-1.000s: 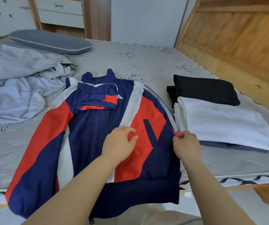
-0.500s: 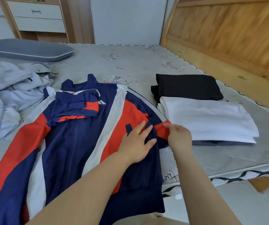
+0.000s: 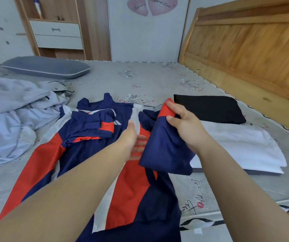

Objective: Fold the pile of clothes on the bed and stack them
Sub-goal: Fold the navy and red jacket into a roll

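Observation:
A navy, red and white jacket [image 3: 80, 152] lies spread flat on the bed in front of me. My right hand [image 3: 183, 124] grips its right sleeve [image 3: 164, 149] near the red cuff and holds it lifted above the jacket body. My left hand [image 3: 133, 140] is flat with straight fingers on the jacket's chest, partly tucked under the raised sleeve. The jacket's other sleeve is folded across the upper chest. To the right lies a folded black garment [image 3: 208, 109] and, nearer to me, a folded white garment [image 3: 241, 147] on top of a dark one.
A heap of unfolded pale blue clothes [image 3: 12, 116] lies at the left of the bed. A grey pillow [image 3: 46, 67] sits at the far left. A wooden headboard [image 3: 244, 49] runs along the right side. The mattress edge [image 3: 227, 217] is close to me.
My right hand has lifted the jacket's right sleeve off the bed and carried it up and inward. My left hand slid further up the chest. The camera tilted up.

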